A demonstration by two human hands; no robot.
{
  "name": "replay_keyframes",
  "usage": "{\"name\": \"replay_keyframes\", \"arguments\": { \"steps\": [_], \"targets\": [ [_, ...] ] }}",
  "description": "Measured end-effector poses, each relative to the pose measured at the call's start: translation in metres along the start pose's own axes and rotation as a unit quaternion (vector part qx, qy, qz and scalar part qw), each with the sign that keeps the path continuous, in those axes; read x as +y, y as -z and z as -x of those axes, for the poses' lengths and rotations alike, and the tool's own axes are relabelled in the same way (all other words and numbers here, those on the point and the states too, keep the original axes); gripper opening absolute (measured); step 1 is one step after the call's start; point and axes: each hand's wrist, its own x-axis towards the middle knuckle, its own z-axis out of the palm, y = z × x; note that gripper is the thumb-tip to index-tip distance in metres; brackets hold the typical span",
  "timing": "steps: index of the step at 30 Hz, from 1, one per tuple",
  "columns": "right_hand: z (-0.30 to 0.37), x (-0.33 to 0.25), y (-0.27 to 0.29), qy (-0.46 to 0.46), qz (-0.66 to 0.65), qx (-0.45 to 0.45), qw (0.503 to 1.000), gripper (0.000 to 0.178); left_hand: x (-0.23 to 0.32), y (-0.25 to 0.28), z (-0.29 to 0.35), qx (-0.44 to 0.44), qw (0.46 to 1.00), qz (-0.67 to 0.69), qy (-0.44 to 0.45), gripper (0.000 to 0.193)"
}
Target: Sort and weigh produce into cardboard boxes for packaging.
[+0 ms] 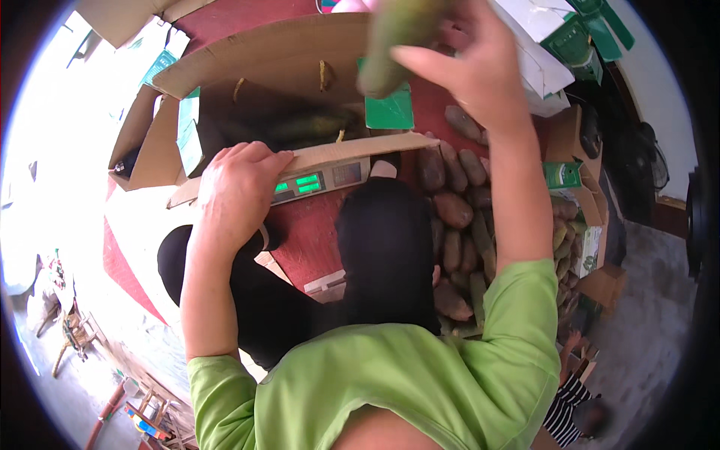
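Observation:
My right hand (484, 79) is raised above the far right corner of an open cardboard carton (285, 56), with fingers and thumb around a long green-brown vegetable (401, 41), blurred and partly cut off by the upper edge. At the carton's near side, my left hand (238, 184) grips the cardboard flap (360, 148), its thumb along the edge. Inside the shadowed carton lies a similar long vegetable (307, 126). Just below the flap shows a weighing scale (349, 176) with a lit green display.
Many brown and green oblong vegetables (454, 210) are heaped right of my knees. Another open box (589, 202) stands beyond them. White and green cartons (536, 45) are stacked far right. A person in a striped top (566, 412) is at lower right.

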Motion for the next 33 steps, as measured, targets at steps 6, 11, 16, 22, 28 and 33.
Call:
{"name": "replay_keyframes", "arguments": {
  "steps": [6,11,16,22,28,33],
  "targets": [
    [-0.013,0.061,-0.068,0.112,0.276,-0.213,0.931,0.062,0.0,0.0,-0.001,-0.009,1.0,0.007,0.003,0.021],
    [0.001,0.064,-0.055,0.007,0.308,-0.315,0.898,0.054,-0.001,0.0,0.0,-0.02,0.999,0.032,0.024,0.025],
    [0.037,0.029,0.005,-0.06,0.17,-0.146,0.973,0.041,0.0,0.003,0.002,-0.034,0.997,0.03,0.056,0.024],
    [0.172,0.109,0.05,-0.203,0.077,0.07,0.974,0.036,0.001,0.0,0.002,-0.006,0.998,0.049,0.048,0.022],
    [0.353,0.208,0.023,-0.383,0.164,0.132,0.9,0.031,-0.004,0.003,0.002,-0.012,0.998,0.033,0.055,0.022],
    [0.425,0.204,0.045,-0.599,-0.034,0.345,0.722,0.024,-0.007,0.001,0.001,-0.01,0.997,0.036,0.062,0.023]
  ]
}}
